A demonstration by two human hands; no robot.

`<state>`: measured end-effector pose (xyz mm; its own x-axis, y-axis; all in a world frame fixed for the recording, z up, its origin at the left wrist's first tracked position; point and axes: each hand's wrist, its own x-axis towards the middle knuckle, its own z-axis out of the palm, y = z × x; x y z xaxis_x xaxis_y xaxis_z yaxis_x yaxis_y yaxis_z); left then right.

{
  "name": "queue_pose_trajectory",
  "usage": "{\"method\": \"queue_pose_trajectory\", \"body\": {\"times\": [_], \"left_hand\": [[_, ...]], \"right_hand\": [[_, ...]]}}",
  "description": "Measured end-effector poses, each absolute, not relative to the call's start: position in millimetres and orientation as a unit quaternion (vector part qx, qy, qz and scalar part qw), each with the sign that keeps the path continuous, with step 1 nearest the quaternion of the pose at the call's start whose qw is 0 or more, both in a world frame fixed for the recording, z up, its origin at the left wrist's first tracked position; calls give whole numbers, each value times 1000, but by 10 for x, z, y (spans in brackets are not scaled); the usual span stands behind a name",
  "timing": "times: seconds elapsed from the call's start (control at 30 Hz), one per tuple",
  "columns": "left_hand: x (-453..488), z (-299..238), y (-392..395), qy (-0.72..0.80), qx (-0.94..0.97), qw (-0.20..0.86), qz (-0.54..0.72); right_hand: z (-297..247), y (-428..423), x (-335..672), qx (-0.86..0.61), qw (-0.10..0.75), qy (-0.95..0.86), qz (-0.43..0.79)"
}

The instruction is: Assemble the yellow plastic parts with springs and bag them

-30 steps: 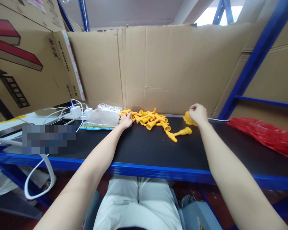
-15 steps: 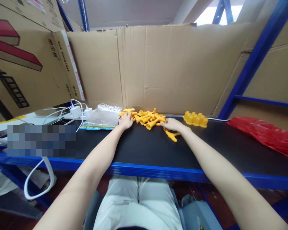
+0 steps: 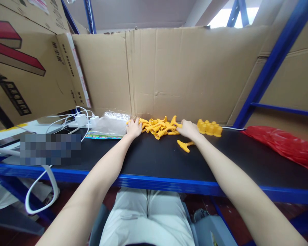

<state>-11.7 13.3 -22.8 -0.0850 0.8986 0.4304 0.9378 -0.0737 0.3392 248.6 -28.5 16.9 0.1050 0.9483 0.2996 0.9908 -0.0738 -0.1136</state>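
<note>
My left hand (image 3: 134, 128) rests over the left end of a pile of yellow T-handled plastic pieces (image 3: 160, 128), its fingers out over them. At the pile's right end my right hand (image 3: 190, 130) has its fingers curled against a yellow T-handled piece (image 3: 174, 121); the fingertips are partly hidden. Some pieces in the pile show open, cone-like ends. A single T-handled piece with a threaded-looking shaft (image 3: 184, 146) lies below my right wrist, partly covered by it. Right beside that hand stands a yellow block of joined cups (image 3: 209, 128).
Left of the pile lies a clear plastic bag (image 3: 110, 123), beyond it white chargers and cables (image 3: 80, 119). A red plastic bag (image 3: 284, 145) lies at the right. Cardboard (image 3: 190, 75) walls the back of the black tabletop (image 3: 154, 157), which has a blue front edge (image 3: 169, 182).
My right hand has moved right and slightly away, uncovering a T-handle at the pile's right end. My left hand stays at the left end, its fingers drawn in slightly.
</note>
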Motion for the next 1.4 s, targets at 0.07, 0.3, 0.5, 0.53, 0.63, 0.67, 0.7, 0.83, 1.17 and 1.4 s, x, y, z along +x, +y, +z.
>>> {"method": "queue_pose_trajectory", "body": {"times": [0.07, 0.3, 0.5, 0.53, 0.63, 0.67, 0.7, 0.83, 1.17, 1.4], "left_hand": [[-87, -168, 81, -652, -675, 84, -333], [135, 15, -220, -424, -807, 155, -381], [295, 46, -364, -427, -822, 161, -341], [296, 48, -360, -442, -814, 165, -339], [265, 59, -340, -476, -801, 163, -326], [251, 64, -339, -483, -800, 156, -320], [240, 71, -341, -488, -800, 149, -315], [241, 98, -375, -495, -801, 123, -313], [366, 107, -411, -565, -777, 56, -273], [338, 126, -445, -579, -776, 101, -228]], "right_hand": [[203, -308, 2505, -715, 164, -667, -131], [192, -329, 2470, -510, 267, -774, -264], [186, -439, 2262, -369, 275, -836, -301], [183, -454, 2233, -364, 273, -840, -295], [161, -470, 2174, -362, 268, -853, -263], [150, -466, 2162, -362, 264, -858, -251], [139, -460, 2154, -363, 260, -862, -238], [127, -437, 2150, -376, 246, -867, -214], [204, -460, 2199, -394, 232, -830, -318], [178, -454, 2186, -397, 198, -849, -286]]}}
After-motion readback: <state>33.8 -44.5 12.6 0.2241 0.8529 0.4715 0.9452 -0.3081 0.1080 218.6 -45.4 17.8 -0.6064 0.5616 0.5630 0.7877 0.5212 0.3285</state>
